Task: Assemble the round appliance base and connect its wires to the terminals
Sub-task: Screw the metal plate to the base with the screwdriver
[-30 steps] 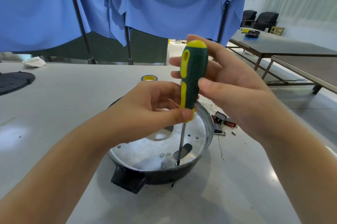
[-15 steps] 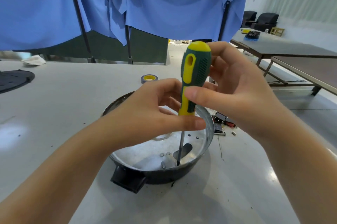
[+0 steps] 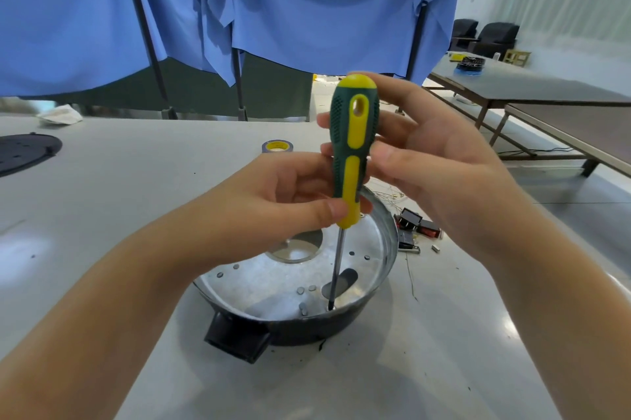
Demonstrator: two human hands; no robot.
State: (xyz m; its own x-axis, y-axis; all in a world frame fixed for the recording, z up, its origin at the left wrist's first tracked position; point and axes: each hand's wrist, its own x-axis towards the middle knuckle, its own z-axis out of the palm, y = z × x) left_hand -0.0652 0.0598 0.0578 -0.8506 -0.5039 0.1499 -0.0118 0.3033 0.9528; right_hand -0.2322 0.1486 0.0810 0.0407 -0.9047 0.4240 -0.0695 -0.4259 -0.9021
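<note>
Round appliance base (image 3: 341, 327) sits on the counter (image 3: 136, 214) at 6 o'clock of the tape roll (image 3: 277, 146): black rigid shell, thin shiny metal pan with holes, likely light and prone to sliding. Your left hand (image 3: 273, 204) pinches the screwdriver (image 3: 353, 146) at its lower handle; your right hand (image 3: 426, 160) wraps its ribbed upper grip. Steady the shell by its black tab at 7 o'clock.
</note>
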